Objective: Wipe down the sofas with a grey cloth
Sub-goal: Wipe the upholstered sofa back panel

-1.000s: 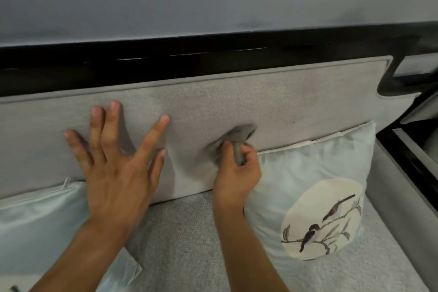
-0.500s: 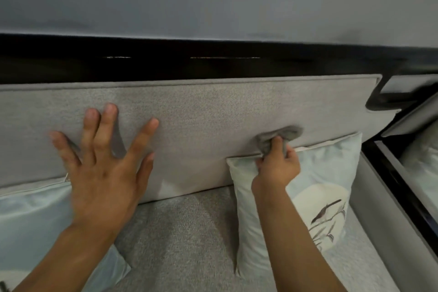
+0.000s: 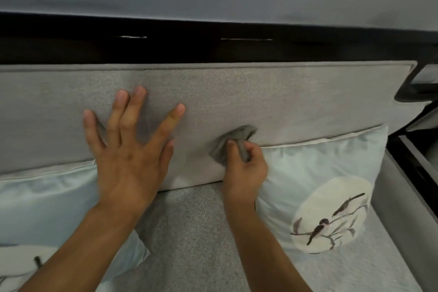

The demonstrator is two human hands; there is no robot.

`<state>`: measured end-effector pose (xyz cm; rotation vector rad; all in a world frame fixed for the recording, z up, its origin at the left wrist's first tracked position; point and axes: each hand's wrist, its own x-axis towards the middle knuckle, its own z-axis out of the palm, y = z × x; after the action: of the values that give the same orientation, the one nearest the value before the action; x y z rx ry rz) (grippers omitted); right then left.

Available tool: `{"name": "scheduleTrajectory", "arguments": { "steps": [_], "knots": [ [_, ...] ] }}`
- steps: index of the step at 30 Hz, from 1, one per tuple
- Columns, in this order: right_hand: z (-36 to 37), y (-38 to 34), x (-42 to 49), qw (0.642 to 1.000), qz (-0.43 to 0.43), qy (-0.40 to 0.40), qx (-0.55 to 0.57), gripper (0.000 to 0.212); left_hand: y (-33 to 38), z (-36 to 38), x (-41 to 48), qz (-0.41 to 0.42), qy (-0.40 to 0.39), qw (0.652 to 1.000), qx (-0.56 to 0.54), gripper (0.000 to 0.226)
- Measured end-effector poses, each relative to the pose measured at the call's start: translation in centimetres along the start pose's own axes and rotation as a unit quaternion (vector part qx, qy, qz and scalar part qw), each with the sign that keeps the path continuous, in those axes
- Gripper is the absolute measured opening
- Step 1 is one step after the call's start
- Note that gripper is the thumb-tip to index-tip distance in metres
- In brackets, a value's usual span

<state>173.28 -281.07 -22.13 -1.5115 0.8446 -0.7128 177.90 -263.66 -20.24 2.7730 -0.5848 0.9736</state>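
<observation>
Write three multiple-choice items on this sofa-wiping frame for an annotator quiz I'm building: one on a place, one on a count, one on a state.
1. Where is the grey cloth?
A. lying on the seat
B. against the backrest
C. on the dark frame

2. How many pale blue cushions show?
A. one
B. two
C. four

3. What is the left hand doing?
A. lying flat on the backrest, fingers spread
B. gripping the cloth
C. holding a cushion

Answers
1 B: the right hand grips the bunched cloth and holds it to the backrest fabric.
2 B: one cushion leans at each side of the sofa.
3 A: its fingers are straight and apart on the fabric, holding nothing.
</observation>
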Motion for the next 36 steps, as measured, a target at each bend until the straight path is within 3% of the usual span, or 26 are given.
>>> {"name": "scheduleTrajectory", "arguments": {
  "steps": [3, 10, 16, 19, 22, 28, 33, 36],
  "knots": [
    [1.2, -1.6, -0.4, 0.996, -0.01, 0.071, 0.06, 0.011, -1.7, -0.6, -0.8, -0.003, 0.002, 1.0, -0.011, 0.068],
    [3.9, -0.4, -4.8, 1.0, 0.015, -0.006, 0.008, 0.014, -6.1, -1.2, -2.5, -0.036, 0.006, 0.999, -0.019, 0.065],
    [3.7, -1.9, -4.2, 0.991, -0.129, -0.021, -0.003, 0.022, -7.4, -0.1, -2.9, -0.021, -0.002, 1.0, -0.009, 0.063],
    [4.3, 0.9, -4.9, 0.996, -0.053, -0.056, -0.052, 0.03, -7.5, 0.4, -3.0, -0.021, -0.002, 1.0, 0.011, 0.066],
    [4.7, 3.2, -5.7, 0.995, 0.023, -0.05, -0.084, 0.018, -7.7, 0.7, -3.1, -0.014, 0.0, 1.0, 0.023, 0.067],
    [6.8, -0.4, -7.5, 0.992, -0.123, -0.04, 0.018, 0.029, -8.0, 0.6, -3.4, -0.008, -0.01, 0.999, 0.048, 0.069],
    [7.9, 4.2, -8.5, 0.997, 0.023, -0.046, -0.064, 0.021, -8.2, 0.7, -5.3, -0.014, -0.045, 0.998, 0.043, 0.071],
    [7.9, 4.3, -9.0, 0.997, 0.041, -0.026, -0.06, 0.017, -8.3, 1.1, -8.3, -0.042, -0.07, 0.997, 0.005, 0.069]
  ]
}}
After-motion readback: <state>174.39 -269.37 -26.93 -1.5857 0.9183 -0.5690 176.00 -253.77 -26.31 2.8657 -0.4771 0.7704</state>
